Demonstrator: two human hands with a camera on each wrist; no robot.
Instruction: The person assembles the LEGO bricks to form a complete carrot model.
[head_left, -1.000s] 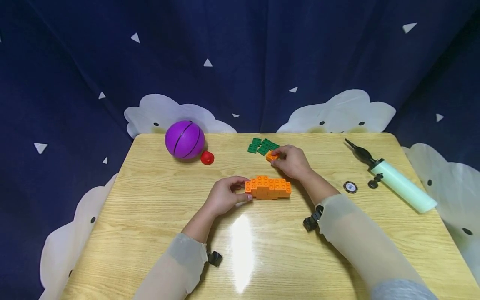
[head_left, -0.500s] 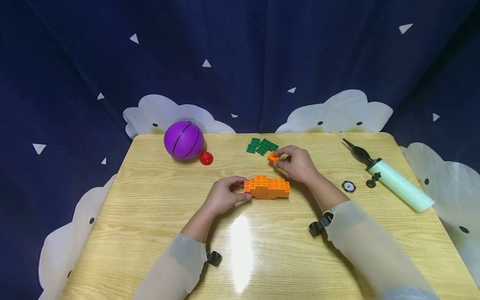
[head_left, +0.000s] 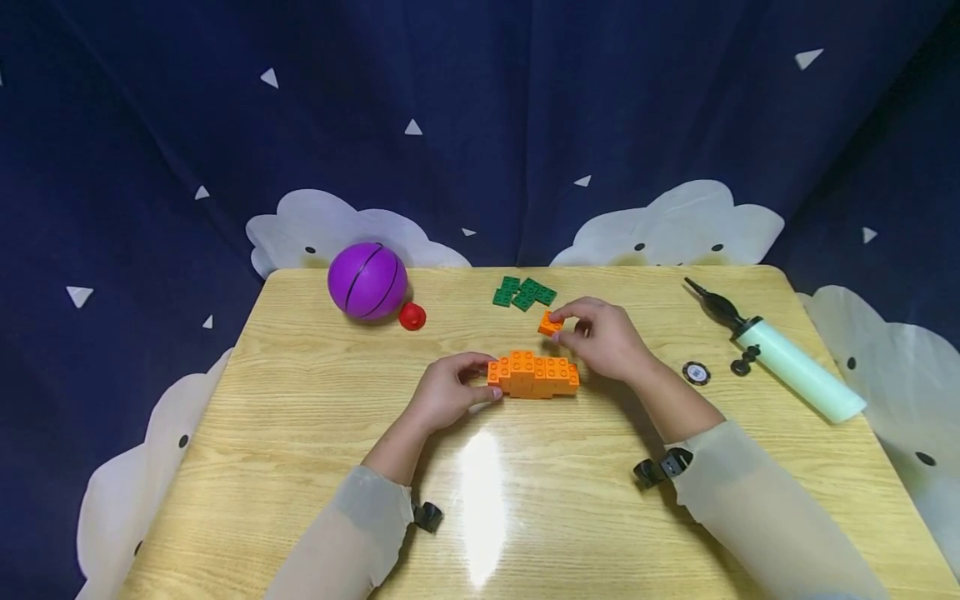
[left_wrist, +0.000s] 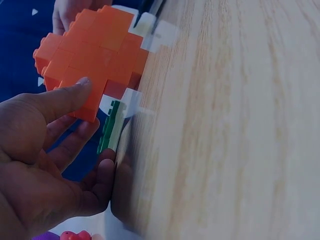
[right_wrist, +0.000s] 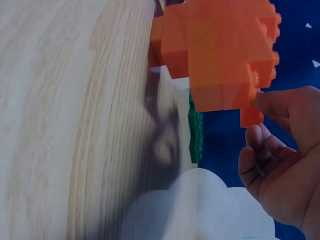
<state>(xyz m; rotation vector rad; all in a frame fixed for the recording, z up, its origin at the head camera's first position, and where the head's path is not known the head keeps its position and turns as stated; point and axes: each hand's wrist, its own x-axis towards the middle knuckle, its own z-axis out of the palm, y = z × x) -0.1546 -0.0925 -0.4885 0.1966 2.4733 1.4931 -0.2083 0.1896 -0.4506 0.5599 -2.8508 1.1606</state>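
An orange toy-brick assembly (head_left: 532, 379) stands upright in the middle of the table, stepped on both sides and studded on top. My left hand (head_left: 448, 390) grips its left end between thumb and fingers; in the left wrist view the thumb (left_wrist: 75, 97) lies across its flat face. Behind and to the right of the assembly, my right hand (head_left: 603, 337) pinches a small orange brick (head_left: 550, 323) between thumb and fingers. That brick (right_wrist: 251, 116) appears partly behind the assembly in the right wrist view and is apart from it in the head view.
Several green bricks (head_left: 522, 292) lie flat at the table's back edge. A purple ball (head_left: 367, 282) and a small red object (head_left: 412, 316) sit back left. To the right are a poker chip (head_left: 696, 372), a small black part (head_left: 745, 361) and a pale green hand pump (head_left: 798, 369).
My right hand has moved away from the green bricks, toward me and slightly right, carrying the small orange brick. The left hand and the assembly have stayed nearly still.
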